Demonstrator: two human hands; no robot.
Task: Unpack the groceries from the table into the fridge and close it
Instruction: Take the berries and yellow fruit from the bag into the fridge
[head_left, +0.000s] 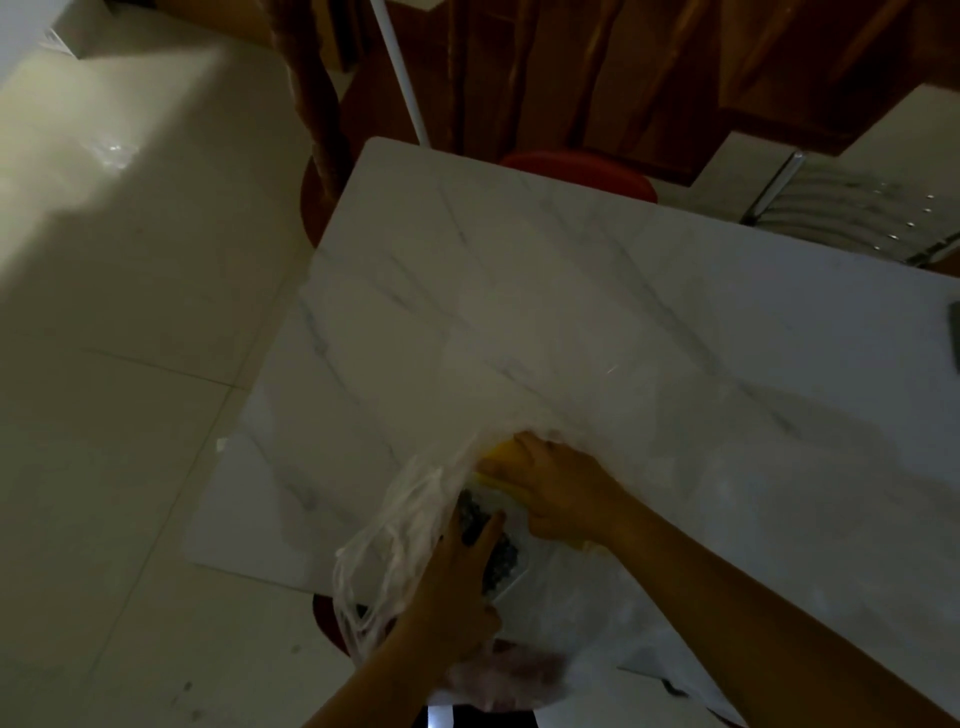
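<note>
Where the white marble-patterned tabletop (571, 291) meets its near edge, one thin translucent plastic bag (410, 525) lies open with both hands inside. The left hand (457, 587) rests loosely curled fingers on one clear tray of dark berries (498, 556), while the right hand (561, 493) grips one yellow package (498, 452). One red round stool (582, 171) stands beyond the far edge.

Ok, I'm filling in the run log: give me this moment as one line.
stage: unpacking | left hand: in plastic bag, on dark-speckled pack | right hand: on yellow item | table: marble

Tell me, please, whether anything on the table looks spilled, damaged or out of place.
Nothing stands out. Both hands, left and right, are inside the plastic bag on the table; no spill shows.
</note>
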